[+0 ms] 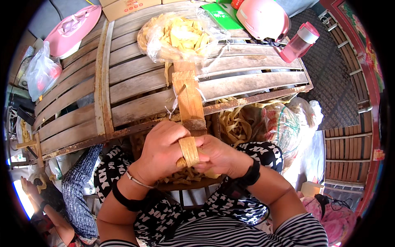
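Observation:
My left hand [162, 145] and my right hand [219, 154] meet above my lap, close to the near end of a wooden block [190, 101]. Between them is a flat, pale yellow strip [189, 150], bent over in a loop, its exact material unclear. Both hands have their fingers curled around the strip; some fingertips are hidden. Below them, small yellowish pieces [181, 178] lie in a container partly covered by my hands. Beyond the block, a clear plastic bag [154, 49] full of folded yellow pieces [187, 35] rests on the slatted table.
The slatted table [138, 80] has a rusty metal edge. A pink helmet [261, 17], pink bottle [297, 44], green packet [222, 15] and pink hat [73, 29] lie on it. Long yellow strips [235, 125] and a stuffed plastic bag [282, 127] are at right. Another person's arm [55, 222] shows lower left.

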Available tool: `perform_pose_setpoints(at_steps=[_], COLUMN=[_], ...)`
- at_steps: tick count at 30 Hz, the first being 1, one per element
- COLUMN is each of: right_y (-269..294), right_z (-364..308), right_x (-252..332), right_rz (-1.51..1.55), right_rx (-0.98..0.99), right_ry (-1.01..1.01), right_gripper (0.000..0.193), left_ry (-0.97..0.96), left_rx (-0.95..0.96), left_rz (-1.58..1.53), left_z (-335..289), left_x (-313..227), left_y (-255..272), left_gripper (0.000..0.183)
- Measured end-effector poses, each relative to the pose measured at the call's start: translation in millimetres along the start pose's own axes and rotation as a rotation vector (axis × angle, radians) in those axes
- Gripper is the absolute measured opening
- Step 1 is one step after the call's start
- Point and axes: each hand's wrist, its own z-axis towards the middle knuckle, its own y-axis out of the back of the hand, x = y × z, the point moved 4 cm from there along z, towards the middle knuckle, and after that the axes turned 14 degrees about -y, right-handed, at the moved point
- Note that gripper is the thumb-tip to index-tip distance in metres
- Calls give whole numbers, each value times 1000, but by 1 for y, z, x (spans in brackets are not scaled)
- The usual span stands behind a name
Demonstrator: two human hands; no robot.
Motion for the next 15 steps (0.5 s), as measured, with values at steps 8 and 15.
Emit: perform_pose_setpoints(at_steps=[8,15], right_y=[3,0], right_z=[-18,-14], right_x=[22,17], right_rz=[-675,-1492], right_rx=[-563,-889], right_ry=[979,766], right_gripper=[14,20], left_ry=[394,233], left_rx=[-134,15], left_rz=[-111,-39], left_z=[-4,-5], left_x=[6,-1], left_y=[-8,-12], left_gripper=[25,12])
